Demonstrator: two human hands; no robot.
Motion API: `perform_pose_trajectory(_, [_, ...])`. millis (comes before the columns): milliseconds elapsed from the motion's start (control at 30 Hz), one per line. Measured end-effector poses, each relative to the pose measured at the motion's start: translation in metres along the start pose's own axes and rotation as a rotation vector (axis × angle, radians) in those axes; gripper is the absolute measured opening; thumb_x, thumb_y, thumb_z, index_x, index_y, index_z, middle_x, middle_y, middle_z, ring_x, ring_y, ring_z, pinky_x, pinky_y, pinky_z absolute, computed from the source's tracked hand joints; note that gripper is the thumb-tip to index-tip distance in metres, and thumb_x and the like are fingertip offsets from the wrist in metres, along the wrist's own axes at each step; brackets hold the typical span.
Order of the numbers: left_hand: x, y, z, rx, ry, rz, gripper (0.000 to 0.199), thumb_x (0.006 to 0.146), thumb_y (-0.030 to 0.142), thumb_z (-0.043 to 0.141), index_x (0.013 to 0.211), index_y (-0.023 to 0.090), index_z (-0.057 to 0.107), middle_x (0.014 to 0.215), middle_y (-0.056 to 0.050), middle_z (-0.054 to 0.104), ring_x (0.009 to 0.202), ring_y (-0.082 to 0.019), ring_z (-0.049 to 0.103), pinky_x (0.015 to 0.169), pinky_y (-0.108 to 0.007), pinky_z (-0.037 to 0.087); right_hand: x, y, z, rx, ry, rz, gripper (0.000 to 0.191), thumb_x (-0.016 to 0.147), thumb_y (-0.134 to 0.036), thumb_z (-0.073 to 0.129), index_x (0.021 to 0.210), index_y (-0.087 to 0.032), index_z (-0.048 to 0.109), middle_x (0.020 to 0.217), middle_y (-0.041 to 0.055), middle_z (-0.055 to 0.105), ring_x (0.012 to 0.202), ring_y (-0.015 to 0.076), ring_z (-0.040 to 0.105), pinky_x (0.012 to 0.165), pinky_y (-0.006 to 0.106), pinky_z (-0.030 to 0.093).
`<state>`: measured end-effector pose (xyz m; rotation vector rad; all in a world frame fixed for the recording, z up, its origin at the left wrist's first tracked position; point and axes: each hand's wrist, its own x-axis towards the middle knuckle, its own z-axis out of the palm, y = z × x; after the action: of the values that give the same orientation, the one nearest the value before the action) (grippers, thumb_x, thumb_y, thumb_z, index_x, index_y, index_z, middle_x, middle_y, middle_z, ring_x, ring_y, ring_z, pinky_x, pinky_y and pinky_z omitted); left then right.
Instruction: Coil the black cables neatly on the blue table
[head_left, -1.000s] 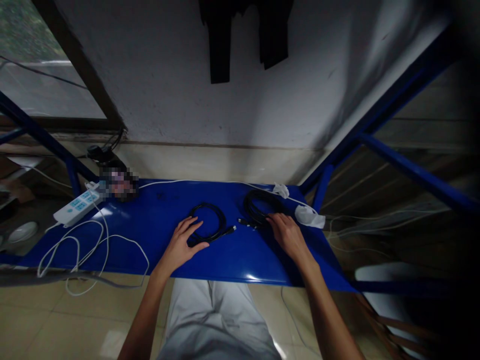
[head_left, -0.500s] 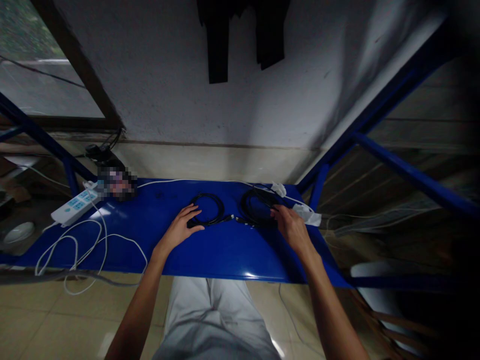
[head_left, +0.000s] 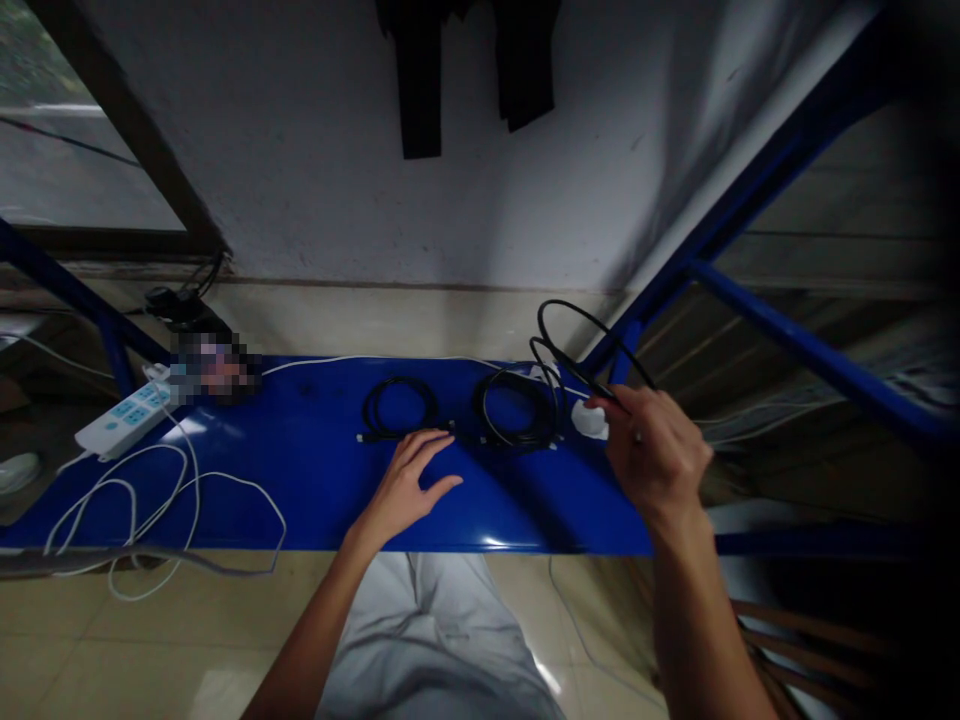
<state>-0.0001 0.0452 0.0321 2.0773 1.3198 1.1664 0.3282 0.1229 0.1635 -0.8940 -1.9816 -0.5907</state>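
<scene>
My right hand [head_left: 656,450] is closed around a black cable [head_left: 574,365], raised above the right part of the blue table [head_left: 450,515]. Loops of this cable arch up and to the left of the fist. Below them, a coil of black cable [head_left: 484,425] lies on the table; whether it joins the raised cable I cannot tell. Farther left rests a second, smaller coiled cable [head_left: 365,408] with light-coloured plug ends. My left hand [head_left: 409,485] hovers just in front of that smaller coil, fingers apart and holding nothing.
A white power strip [head_left: 124,420] lies at the table's left, with loose white cords [head_left: 199,490] hanging over the front edge. Crumpled white material [head_left: 590,420] sits near my right hand. Blue metal bars [head_left: 795,340] slant up at both sides, and a wall [head_left: 337,200] stands behind.
My right hand has risen and moved right, lifting black cable off the table. My left hand has left the smaller coil's edge and shifted right and nearer. The view has turned slightly.
</scene>
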Motion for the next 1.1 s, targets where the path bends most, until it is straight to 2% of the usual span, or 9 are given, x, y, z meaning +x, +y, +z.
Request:
perform_pose_trajectory(100, [-0.001,0.017,0.028,-0.105,-0.010,-0.046,0.079,0.101,0.048,0.077,0.169,0.034,0.040,0.158,-0.014,0.060,0.146,-0.032,0.060,0.123,-0.054,0.052,0.006,-0.019,-0.013,0.081,0.017,-0.026,0.017,0.106,-0.017,0.068,0.123,-0.020,0.072,0.085,0.0056,0.075,0.070,0.0211,0.067,0.071,0.037,0.052])
perform_pose_trajectory(233, [-0.001,0.010,0.049,0.018,-0.038,0.004,0.073,0.105,0.038,0.072,0.169,0.033,0.040,0.159,-0.014,0.060,0.153,-0.035,0.053,0.125,-0.059,0.049,0.003,-0.048,-0.020,0.223,0.015,-0.046,0.031,0.103,-0.009,0.067,0.131,-0.021,0.071,0.091,0.0070,0.078,0.077,0.0229,0.072,0.071,0.038,0.054])
perform_pose_trajectory(300, [-0.002,0.001,0.051,0.090,-0.080,0.056,0.063,0.104,0.028,0.071,0.164,0.034,0.051,0.153,-0.012,0.065,0.151,-0.035,0.055,0.124,-0.061,0.049,-0.001,-0.060,-0.020,0.284,0.012,-0.053,0.038,0.102,-0.005,0.066,0.136,-0.022,0.070,0.094,0.0082,0.079,0.081,0.0240,0.075,0.071,0.039,0.055])
perform_pose_trajectory(433, [-0.011,-0.012,0.045,0.160,-0.126,0.097,0.044,0.104,0.015,0.064,0.144,0.033,0.071,0.128,-0.009,0.075,0.130,-0.031,0.067,0.115,-0.056,0.054,-0.012,-0.080,-0.015,0.411,0.008,-0.065,0.043,0.102,-0.004,0.065,0.142,-0.020,0.067,0.099,0.0109,0.080,0.082,0.0246,0.076,0.067,0.038,0.054])
perform_pose_trajectory(533, [-0.018,-0.012,0.040,0.193,-0.160,0.061,0.044,0.106,0.017,0.062,0.146,0.033,0.069,0.130,-0.010,0.073,0.126,-0.032,0.066,0.112,-0.056,0.054,-0.024,-0.094,-0.009,0.480,-0.049,-0.050,0.040,0.102,-0.003,0.065,0.140,-0.017,0.067,0.093,0.0102,0.078,0.076,0.0221,0.072,0.065,0.037,0.050])
perform_pose_trajectory(667, [-0.022,-0.009,0.041,0.154,-0.182,0.113,0.047,0.106,0.030,0.068,0.153,0.036,0.064,0.150,-0.012,0.063,0.140,-0.035,0.059,0.118,-0.059,0.050,-0.040,-0.114,-0.001,0.550,-0.124,-0.018,0.040,0.102,-0.005,0.065,0.140,-0.018,0.066,0.089,0.0090,0.076,0.069,0.0208,0.066,0.062,0.037,0.046])
perform_pose_trajectory(767, [-0.024,-0.008,0.048,0.099,-0.216,0.172,0.055,0.105,0.032,0.070,0.158,0.037,0.057,0.156,-0.012,0.060,0.147,-0.034,0.055,0.123,-0.058,0.047,-0.046,-0.125,0.002,0.586,-0.110,-0.015,0.042,0.103,-0.007,0.064,0.143,-0.019,0.064,0.090,0.0090,0.076,0.072,0.0213,0.067,0.063,0.037,0.046])
perform_pose_trajectory(900, [-0.025,-0.011,0.060,0.098,-0.229,0.197,0.060,0.103,0.026,0.073,0.159,0.033,0.054,0.149,-0.012,0.066,0.146,-0.030,0.057,0.125,-0.054,0.046,-0.037,-0.131,-0.003,0.605,-0.076,-0.031,0.039,0.104,-0.007,0.062,0.142,-0.016,0.064,0.091,0.0100,0.077,0.074,0.0209,0.067,0.066,0.037,0.048])
perform_pose_trajectory(1100, [-0.022,-0.012,0.062,0.275,-0.256,0.271,0.025,0.103,0.018,0.070,0.126,0.025,0.075,0.125,-0.010,0.074,0.125,-0.029,0.065,0.109,-0.049,0.053,-0.014,-0.125,-0.027,0.492,-0.166,0.001,0.019,0.110,-0.012,0.056,0.119,-0.019,0.072,0.087,0.0057,0.079,0.070,0.0168,0.067,0.067,0.034,0.049])
